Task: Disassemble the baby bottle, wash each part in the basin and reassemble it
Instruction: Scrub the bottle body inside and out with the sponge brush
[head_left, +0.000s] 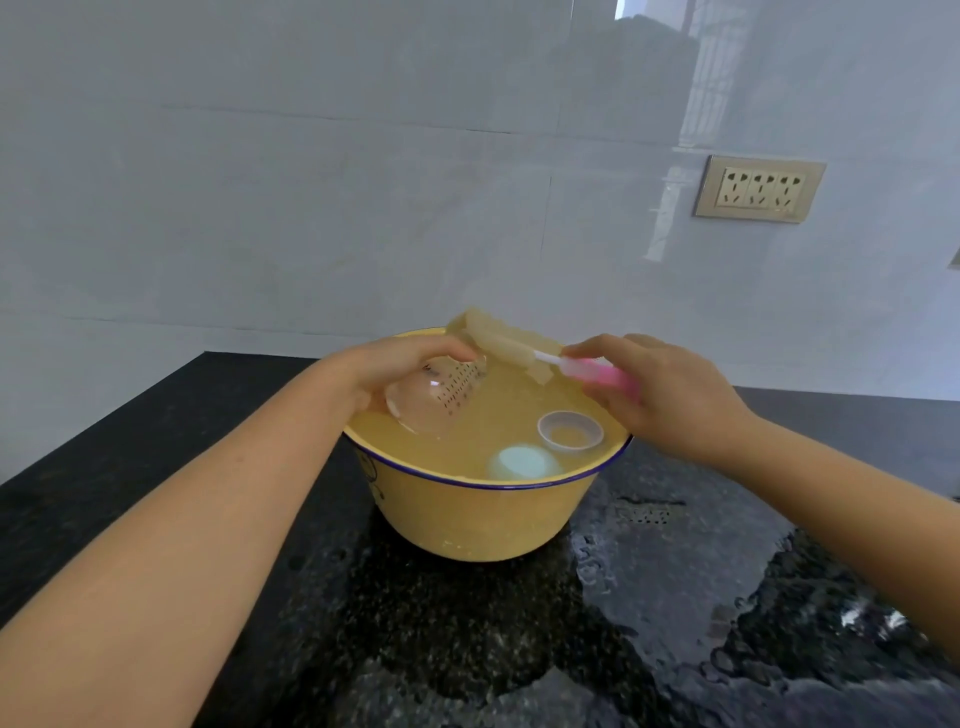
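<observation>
Both hands work above the basin (467, 519) — the left hand (400, 364) has its fingers curled round the tilted bottle (436, 397), the right hand (670, 400) pinches the brush (519, 345); feed its sponge straight into the mouth, twisting gently.

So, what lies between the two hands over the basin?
Head view: the sponge head of the brush spans the gap from the left hand, gripping the bottle, to the right hand.

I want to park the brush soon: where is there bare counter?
Bare counter lies left of the basin, towards the wall, and in front of it, wet there and rightwards. The basin is crowded: bottle, ring, cap, left hand, right hand, brush.
</observation>
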